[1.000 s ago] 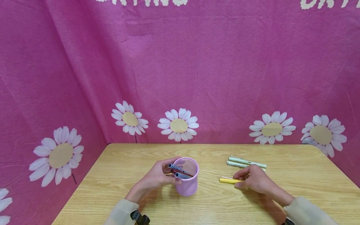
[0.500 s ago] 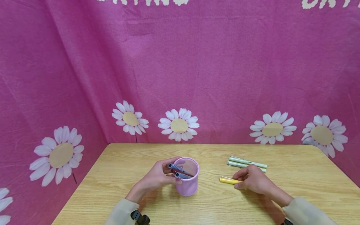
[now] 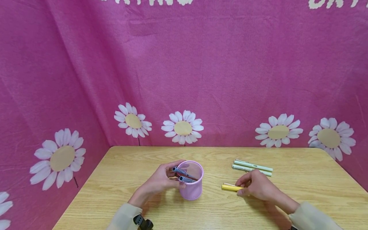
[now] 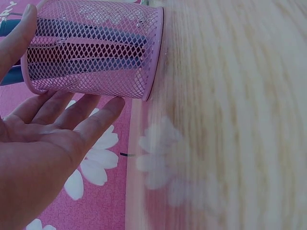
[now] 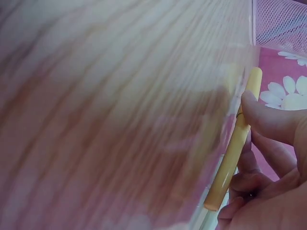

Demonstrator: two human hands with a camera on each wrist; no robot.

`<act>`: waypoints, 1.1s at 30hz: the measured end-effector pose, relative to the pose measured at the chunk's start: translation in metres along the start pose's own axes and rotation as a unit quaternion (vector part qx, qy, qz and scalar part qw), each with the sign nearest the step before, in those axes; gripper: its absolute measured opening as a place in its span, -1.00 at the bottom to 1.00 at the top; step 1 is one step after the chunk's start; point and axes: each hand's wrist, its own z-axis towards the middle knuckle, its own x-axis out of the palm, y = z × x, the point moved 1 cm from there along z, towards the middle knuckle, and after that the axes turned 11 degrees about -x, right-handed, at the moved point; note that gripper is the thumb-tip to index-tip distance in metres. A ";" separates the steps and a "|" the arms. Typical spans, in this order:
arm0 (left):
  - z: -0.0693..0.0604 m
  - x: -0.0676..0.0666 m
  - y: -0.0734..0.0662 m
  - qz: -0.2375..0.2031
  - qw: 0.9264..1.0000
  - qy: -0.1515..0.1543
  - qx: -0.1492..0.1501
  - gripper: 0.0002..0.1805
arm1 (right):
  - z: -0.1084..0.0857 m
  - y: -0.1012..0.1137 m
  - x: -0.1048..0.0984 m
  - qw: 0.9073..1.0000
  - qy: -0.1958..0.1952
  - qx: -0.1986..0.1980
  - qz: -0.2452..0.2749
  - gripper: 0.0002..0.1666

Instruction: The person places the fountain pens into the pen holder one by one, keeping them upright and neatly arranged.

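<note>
A pink mesh pen holder [image 3: 192, 191] stands upright on the table, and my left hand [image 3: 160, 179] grips it from the left. In the left wrist view, the thumb lies on one side of the mesh [image 4: 96, 82] and the fingertips touch the other. Dark blue pens [image 3: 187, 180] lean in the holder with their capped ends out over its left rim; something reddish shows between them. To the right, my right hand [image 3: 257, 186] pinches a yellow pen [image 3: 230, 187] between thumb and fingers. The right wrist view shows this pen [image 5: 230, 165] just over the tabletop.
Two pale green pens [image 3: 253, 165] lie side by side on the wooden table [image 3: 138, 159], behind my right hand. A pink cloth with printed daisies [image 3: 184, 80] hangs behind the table and along its left side.
My right hand has shifted slightly left and towards me with the yellow pen. More of the nearer green pen shows. My left hand and the pen holder have stayed put.
</note>
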 end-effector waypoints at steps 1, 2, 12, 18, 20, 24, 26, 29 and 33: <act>0.000 0.000 0.000 0.000 1.000 -0.001 -0.001 -0.11 | 0.000 0.001 0.000 1.000 0.002 0.000 0.001 -0.75; 0.000 0.000 0.000 0.000 1.000 -0.001 -0.001 -0.11 | 0.000 0.002 0.000 1.000 0.003 -0.001 0.001 -0.75; 0.001 -0.001 0.001 0.007 1.000 0.003 0.011 -0.12 | -0.003 0.016 -0.002 1.000 0.022 -0.004 0.018 -0.72; 0.001 -0.001 0.001 0.004 1.000 0.005 0.006 -0.11 | -0.005 0.025 -0.003 0.999 0.023 -0.021 0.007 -0.74; 0.001 -0.001 0.001 0.005 1.000 0.005 0.006 -0.11 | -0.005 0.028 -0.002 0.999 0.023 -0.028 0.007 -0.75; 0.001 -0.001 0.001 0.005 1.000 0.007 0.008 -0.11 | -0.004 0.034 -0.002 0.998 0.022 -0.051 0.014 -0.75; 0.000 -0.001 0.001 0.006 1.000 0.006 0.006 -0.11 | -0.004 0.036 -0.001 0.998 0.020 -0.061 0.021 -0.74; 0.000 -0.001 0.001 0.004 1.000 0.006 0.003 -0.11 | -0.004 0.040 -0.001 0.997 0.019 -0.074 0.032 -0.75; 0.000 -0.001 0.001 0.005 1.000 0.007 0.006 -0.12 | -0.004 0.047 0.000 0.996 0.019 -0.081 0.037 -0.76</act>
